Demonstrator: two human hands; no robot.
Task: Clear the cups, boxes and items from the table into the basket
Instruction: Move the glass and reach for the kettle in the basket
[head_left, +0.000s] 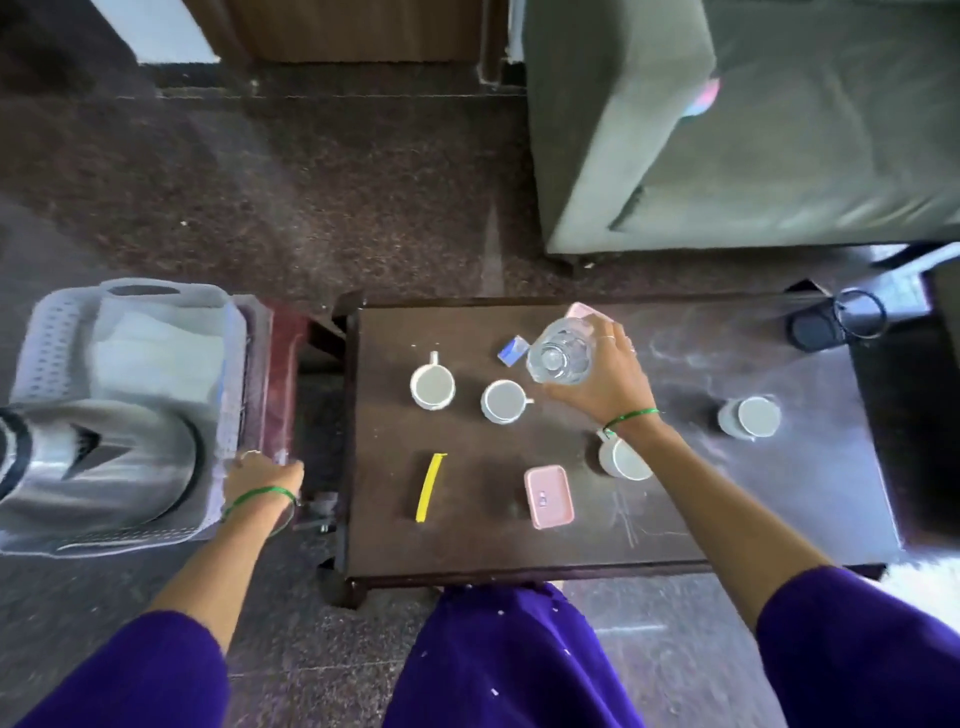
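Note:
My right hand (605, 376) grips a clear plastic bottle (558, 353) lifted above the dark wooden table (701, 519). On the table stand two white cups (432, 387) (503, 401) at the middle, a third white cup (623, 460) under my right wrist and another cup (750, 417) at the right. A pink box (548, 496), a yellow strip (430, 486), a small blue box (511, 349) and a pink item (584, 310) behind the bottle also lie there. My left hand (262, 475) holds the rim of the grey basket (47, 338) at the left.
The basket holds a steel kettle (98, 467) and white cloth (156, 353), and sits on a reddish stool (283, 364). A dark round object with a ring (831, 322) stands at the table's far right corner. A grey sofa (753, 130) is behind.

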